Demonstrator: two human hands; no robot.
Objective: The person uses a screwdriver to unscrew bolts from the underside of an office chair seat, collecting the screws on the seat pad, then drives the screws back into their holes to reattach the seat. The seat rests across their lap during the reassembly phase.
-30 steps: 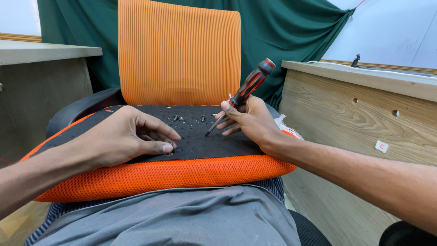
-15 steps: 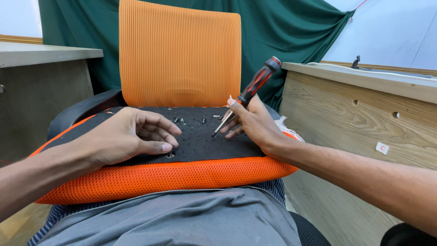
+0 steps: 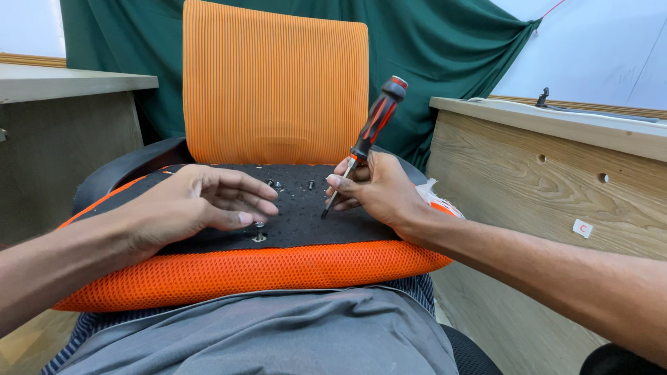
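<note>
On black felt (image 3: 299, 222): ribbed-grip screwdriver (image 3: 368, 132), r. hand (image 3: 379, 189)

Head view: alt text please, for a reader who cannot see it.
The right hand holds a red-and-black screwdriver, tip down on the black underside of an orange seat cushion lying across the person's lap. The left hand rests open beside an upright screw.

Free room lies mid-frame on the black panel (image 3: 306, 222), between the left hand (image 3: 198, 205) and the right hand (image 3: 379, 187). There 1 upright screw (image 3: 259, 229) stands just beside the left fingertips, with perhaps 3 more screws (image 3: 292, 185) behind. The orange backrest (image 3: 274, 87) closes the top; wooden desks (image 3: 549, 180) flank both frame edges.
</note>
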